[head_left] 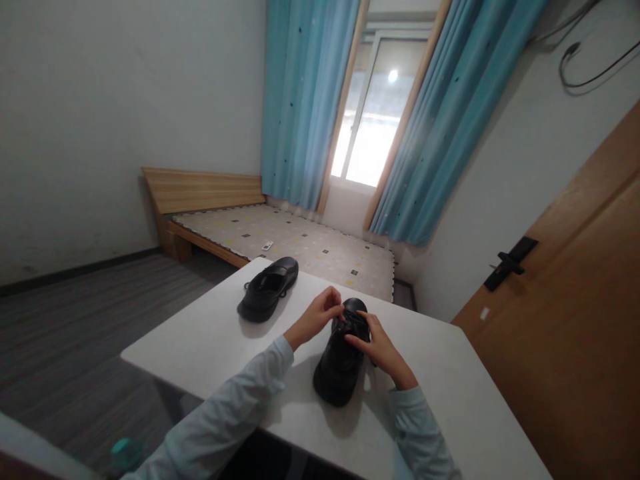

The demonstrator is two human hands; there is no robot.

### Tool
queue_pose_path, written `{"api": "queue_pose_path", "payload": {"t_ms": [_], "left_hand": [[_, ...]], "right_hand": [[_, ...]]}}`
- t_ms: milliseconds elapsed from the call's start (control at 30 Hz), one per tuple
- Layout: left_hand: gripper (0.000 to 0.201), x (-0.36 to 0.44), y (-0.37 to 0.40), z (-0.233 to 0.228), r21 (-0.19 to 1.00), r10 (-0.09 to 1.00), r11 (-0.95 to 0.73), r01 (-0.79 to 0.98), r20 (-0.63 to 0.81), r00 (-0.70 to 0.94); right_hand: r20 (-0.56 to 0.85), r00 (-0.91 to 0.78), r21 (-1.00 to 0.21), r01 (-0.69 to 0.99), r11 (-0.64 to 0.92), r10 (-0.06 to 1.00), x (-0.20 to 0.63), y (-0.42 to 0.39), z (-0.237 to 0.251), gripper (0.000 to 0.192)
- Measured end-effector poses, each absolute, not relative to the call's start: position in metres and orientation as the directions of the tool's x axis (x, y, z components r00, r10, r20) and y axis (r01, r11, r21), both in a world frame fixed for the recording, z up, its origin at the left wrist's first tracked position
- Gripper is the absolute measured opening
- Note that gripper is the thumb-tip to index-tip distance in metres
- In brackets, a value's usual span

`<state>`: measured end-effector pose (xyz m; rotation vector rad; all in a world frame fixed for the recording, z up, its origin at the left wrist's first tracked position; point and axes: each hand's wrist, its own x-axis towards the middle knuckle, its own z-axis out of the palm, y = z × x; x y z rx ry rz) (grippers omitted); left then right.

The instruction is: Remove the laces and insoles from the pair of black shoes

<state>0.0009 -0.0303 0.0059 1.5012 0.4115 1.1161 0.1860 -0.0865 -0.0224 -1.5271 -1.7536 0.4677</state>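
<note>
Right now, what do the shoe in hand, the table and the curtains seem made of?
Shoe: leather or imitation, judging by its black, faintly glossy surface. Table: laminate or plastic, perhaps, from its smooth white top. Curtains: fabric, fairly surely, matte blue and hanging in folds.

Top looks kinda washed-out pale blue from over here, long-sleeved. Left sleeve (225, 408) is pretty crumpled, right sleeve (423, 430) creased too, with plain cuffs (284, 355). Left hand (324, 312) and right hand (379, 343) are both totally bare.
</note>
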Motion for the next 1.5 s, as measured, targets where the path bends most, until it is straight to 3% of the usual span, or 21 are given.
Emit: {"api": "queue_pose_path", "payload": {"t_ms": [133,367,500,667,800,1000,1200,1500], "left_hand": [[0.027,-0.010,-0.028,0.013,0.904,0.804,-0.336,-0.264,0.421,0.419],[0.018,-0.023,-0.029,0.020,0.785,0.788,-0.601,0.148,0.551,0.276],[0.022,-0.027,-0.032,0.021,0.784,0.770,-0.611,0.112,0.556,0.312],[0.038,-0.029,-0.037,0.020,0.792,0.742,-0.606,0.073,0.530,0.410],[0.040,-0.023,-0.036,0.017,0.795,0.765,-0.591,0.140,0.496,0.411],[0.017,-0.014,-0.028,0.004,0.740,0.750,-0.623,0.252,0.474,0.461],[0.029,-0.011,-0.024,-0.007,0.695,0.645,-0.700,0.162,0.520,0.560],[0.032,-0.011,-0.025,-0.008,0.714,0.657,-0.677,0.178,0.476,0.585]], "right_hand": [[0.298,-0.008,-0.700,0.678,0.224,0.954,0.186,-0.086,-0.023,0.063],[0.295,0.001,-0.710,0.669,0.219,0.956,0.185,-0.087,-0.023,0.066],[0.306,0.001,-0.793,0.554,0.254,0.952,0.185,-0.088,-0.014,0.060],[0.309,0.136,-0.906,0.344,0.248,0.941,0.197,-0.087,-0.002,0.031],[0.321,0.216,-0.883,0.419,0.209,0.922,0.204,-0.086,-0.001,0.029],[0.280,0.138,-0.864,0.468,0.186,0.950,0.194,-0.086,-0.006,0.030],[0.303,0.125,-0.848,0.489,0.207,0.945,0.187,-0.086,-0.007,0.028],[0.369,0.180,-0.830,0.504,0.237,0.912,0.182,-0.083,-0.013,0.029]]}}
